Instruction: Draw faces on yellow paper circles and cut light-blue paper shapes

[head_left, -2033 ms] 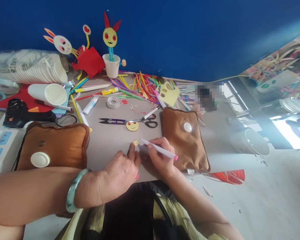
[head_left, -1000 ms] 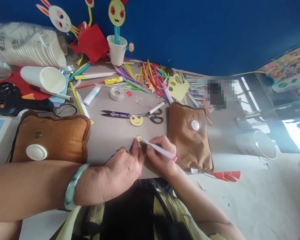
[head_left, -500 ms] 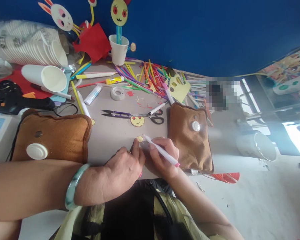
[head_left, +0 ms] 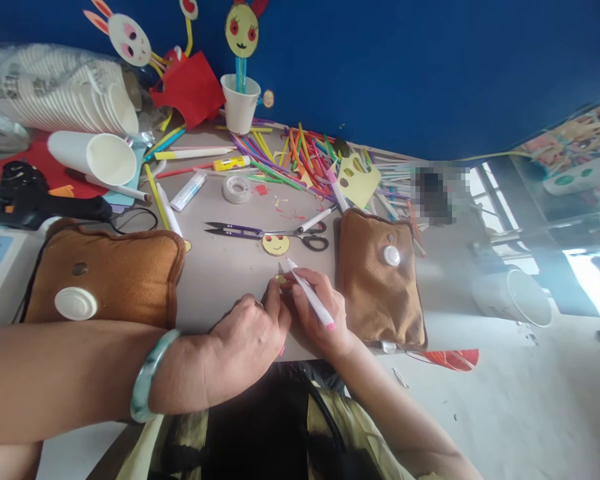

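right hand [head_left: 336,312] has come nearer to the small yellow disc [head_left: 280,278], its fingers clamped on white marker [head_left: 310,295]; left hand [head_left: 245,337] touches this disc at the tabletop [head_left: 220,280], pinching or not i cannot tell; step seems adjusting it, next calling for steady hold

1 head-worn camera looks forward and down over the table [head_left: 220,273], close.

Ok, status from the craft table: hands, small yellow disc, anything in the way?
Left hand at small yellow disc, partly hiding it. Right hand gripping white marker, tip off the disc. Scissors lying beyond, clear of both hands.
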